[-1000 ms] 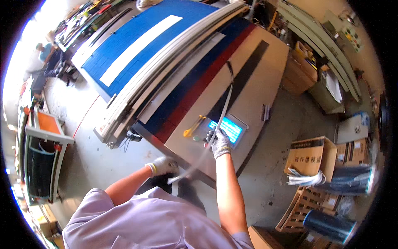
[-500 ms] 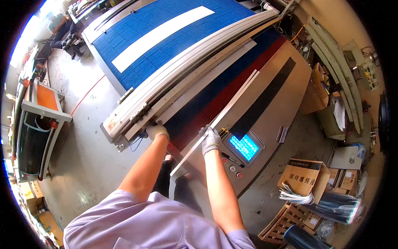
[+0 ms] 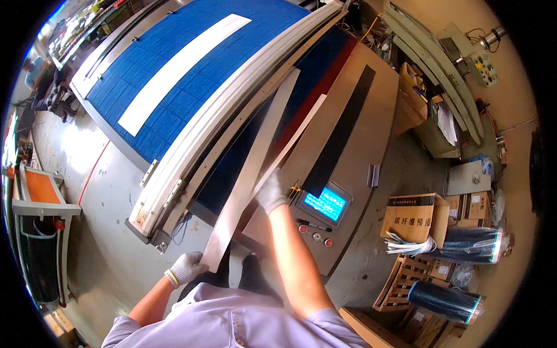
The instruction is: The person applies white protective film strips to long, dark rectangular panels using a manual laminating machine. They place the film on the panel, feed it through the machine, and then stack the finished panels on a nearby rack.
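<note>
Left hand (image 3: pixel 187 269): gloved; its fingers are closed on the near end of the long pale strip, just in front of the body.
Long pale strip (image 3: pixel 249 168): held at its near end only by the left hand; stretched diagonally across the machine's front edge, with its far end beside the white beam (image 3: pixel 243 110).
Right hand (image 3: pixel 271 190): gloved and partly curled, placed at the narrow pale strip; because of blur, it cannot be told whether the strip is gripped or only touched.
Narrow pale strip (image 3: pixel 299 130): extended from the right hand up across the dark red band (image 3: pixel 307 113).
Beige panel (image 3: pixel 354 168): the black strip (image 3: pixel 342 130) is laid along it, its near end beside the lit screen (image 3: pixel 325 203).
Controls: two red buttons (image 3: pixel 303 229) are set below the screen, and a black pen (image 3: pixel 313 224) is laid just above them.
Blue bed (image 3: pixel 139 75): the wide white strip (image 3: pixel 185 72) is laid flat on it, beyond the beam.
Floor at right: an opened carton (image 3: pixel 409 214) and wrapped dark rolls (image 3: pixel 444 301) are stacked there.
</note>
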`<state>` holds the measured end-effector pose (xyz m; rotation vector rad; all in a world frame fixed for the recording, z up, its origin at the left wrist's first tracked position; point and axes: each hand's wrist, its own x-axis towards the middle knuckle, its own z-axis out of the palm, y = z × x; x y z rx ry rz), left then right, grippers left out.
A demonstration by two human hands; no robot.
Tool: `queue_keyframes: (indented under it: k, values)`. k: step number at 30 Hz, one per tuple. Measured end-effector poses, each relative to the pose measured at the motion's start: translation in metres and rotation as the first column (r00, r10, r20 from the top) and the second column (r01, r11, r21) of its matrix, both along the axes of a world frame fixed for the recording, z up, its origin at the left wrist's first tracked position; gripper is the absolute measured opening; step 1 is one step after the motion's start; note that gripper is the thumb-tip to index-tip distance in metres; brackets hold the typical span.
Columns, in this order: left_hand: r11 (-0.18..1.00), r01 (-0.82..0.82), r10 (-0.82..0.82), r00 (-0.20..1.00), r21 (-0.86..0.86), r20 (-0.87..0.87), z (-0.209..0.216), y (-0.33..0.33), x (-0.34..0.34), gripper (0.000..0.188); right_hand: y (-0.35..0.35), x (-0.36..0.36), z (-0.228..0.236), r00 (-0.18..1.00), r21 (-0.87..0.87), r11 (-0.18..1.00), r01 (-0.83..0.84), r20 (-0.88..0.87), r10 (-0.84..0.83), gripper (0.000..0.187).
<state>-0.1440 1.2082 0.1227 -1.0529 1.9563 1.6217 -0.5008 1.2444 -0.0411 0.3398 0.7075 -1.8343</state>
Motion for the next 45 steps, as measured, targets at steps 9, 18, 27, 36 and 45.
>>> queue_keyframes:
  k: [9, 18, 27, 36, 45]
  values:
    - [0.819, 0.503, -0.459, 0.863, -0.276, 0.209, -0.026, -0.035, -0.003, 0.042, -0.013, -0.007, 0.12, 0.871, 0.383, 0.92, 0.081, -0.476, 0.121, 0.023]
    - [0.909, 0.267, 0.107, 0.591, 0.319, -0.799, 0.082, -0.007, -0.217, 0.086, 0.142, 0.013, 0.323, 0.63, 0.366, 0.928, 0.07, -0.738, 0.243, 0.027]
    - [0.252, 0.455, 0.459, 0.721, 0.854, -0.52, 0.179, 0.216, -0.311, 0.066, 0.378, 0.075, 0.388, 0.575, 0.571, 0.775, 0.27, -0.742, 0.345, 0.02]
    - [0.267, 0.528, 0.353, 0.725, 0.806, -0.592, 0.182, 0.496, -0.33, 0.043, 0.68, 0.156, 0.381, 0.534, 0.623, 0.475, 0.621, -0.78, 0.326, 0.024]
    - [0.351, 0.249, 0.226, 0.913, 0.902, -0.34, 0.108, 0.697, -0.4, 0.056, 0.905, 0.204, 0.285, 0.675, 0.701, 0.245, 0.67, -0.712, 0.193, 0.025]
